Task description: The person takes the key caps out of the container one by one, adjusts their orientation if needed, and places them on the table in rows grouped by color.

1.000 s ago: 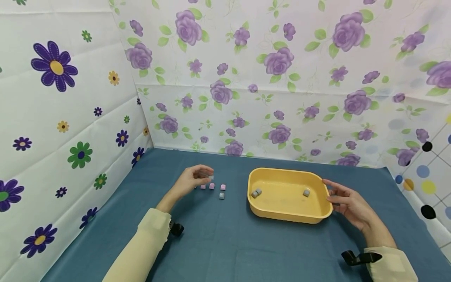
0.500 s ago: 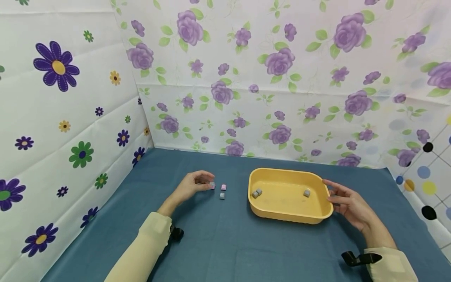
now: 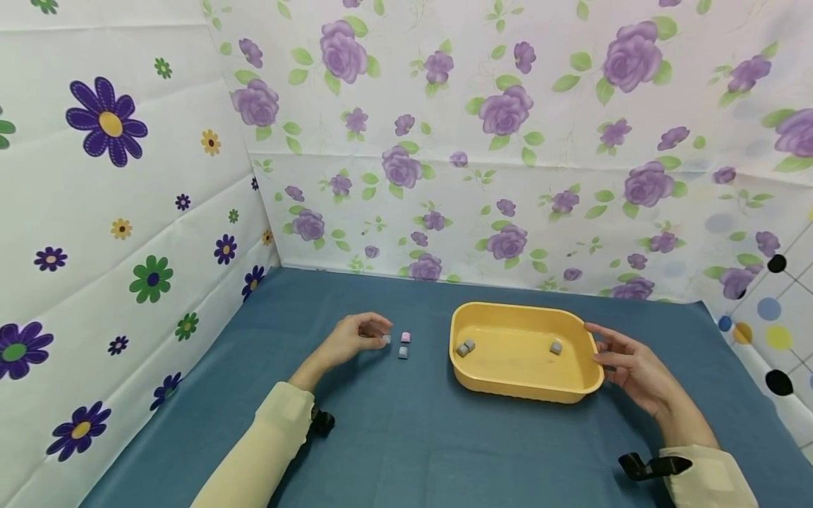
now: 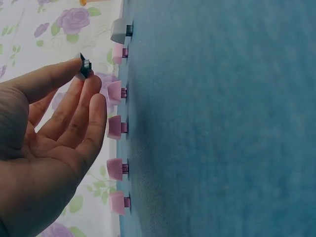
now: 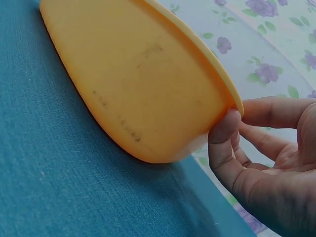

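Note:
Between thumb and fingertips my left hand [image 3: 352, 340] pinches a small grey keycap [image 4: 84, 67], its dark underside visible in the left wrist view. The hand is at the row of pink keycaps [image 4: 114, 128] on the cloth, most of which it hides in the head view. To its right lie one pink keycap [image 3: 406, 337] and, in front of that, a grey keycap [image 3: 403, 353]. My right hand [image 3: 638, 377] grips the right end of a yellow tray [image 3: 521, 394], thumb on the outer wall under the rim, fingers at the rim.
Inside the tray, two grey keycaps [image 3: 466, 347] touch near its left end, and one grey keycap [image 3: 555, 347] sits toward the right. A blue cloth [image 3: 457, 451] covers the table. Flower-patterned sheets [image 3: 444, 127] stand behind and at the left.
My left hand has come down and slightly right with the grey keycap, covering more of the pink row in the head view. My right hand stays on the tray.

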The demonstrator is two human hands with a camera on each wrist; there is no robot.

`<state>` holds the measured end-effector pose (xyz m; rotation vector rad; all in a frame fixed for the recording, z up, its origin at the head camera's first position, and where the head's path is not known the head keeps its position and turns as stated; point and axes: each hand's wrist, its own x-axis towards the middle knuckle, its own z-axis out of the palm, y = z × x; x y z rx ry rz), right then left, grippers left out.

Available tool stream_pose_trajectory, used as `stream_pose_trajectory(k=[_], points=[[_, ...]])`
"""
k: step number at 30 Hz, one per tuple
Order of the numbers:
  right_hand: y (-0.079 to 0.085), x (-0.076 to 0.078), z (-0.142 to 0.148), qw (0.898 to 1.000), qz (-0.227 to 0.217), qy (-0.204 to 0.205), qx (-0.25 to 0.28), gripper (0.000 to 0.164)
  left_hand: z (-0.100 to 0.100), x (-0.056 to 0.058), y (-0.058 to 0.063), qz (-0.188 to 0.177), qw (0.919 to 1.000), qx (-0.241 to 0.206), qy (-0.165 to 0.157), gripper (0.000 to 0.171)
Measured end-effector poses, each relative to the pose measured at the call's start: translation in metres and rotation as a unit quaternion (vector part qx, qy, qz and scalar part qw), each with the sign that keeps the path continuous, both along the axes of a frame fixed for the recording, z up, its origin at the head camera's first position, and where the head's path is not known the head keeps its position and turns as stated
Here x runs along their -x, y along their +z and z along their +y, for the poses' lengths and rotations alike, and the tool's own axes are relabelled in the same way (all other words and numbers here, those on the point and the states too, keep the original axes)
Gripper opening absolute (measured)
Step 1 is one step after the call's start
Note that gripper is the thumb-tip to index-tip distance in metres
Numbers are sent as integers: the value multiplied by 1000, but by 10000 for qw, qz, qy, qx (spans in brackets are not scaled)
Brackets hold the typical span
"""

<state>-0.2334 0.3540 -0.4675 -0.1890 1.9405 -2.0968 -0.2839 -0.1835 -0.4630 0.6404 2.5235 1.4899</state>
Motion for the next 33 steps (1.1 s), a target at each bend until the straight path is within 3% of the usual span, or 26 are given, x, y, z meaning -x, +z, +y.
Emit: stream_pose_trajectory(k=[12,33], points=[[-1,2,1,10000,57,37,24,66,1,1,0,292,9973,671,48,31],[-2,2,1,10000,16,-23,-81,67,6,1,-1,12,9930,1175,-111,31]])
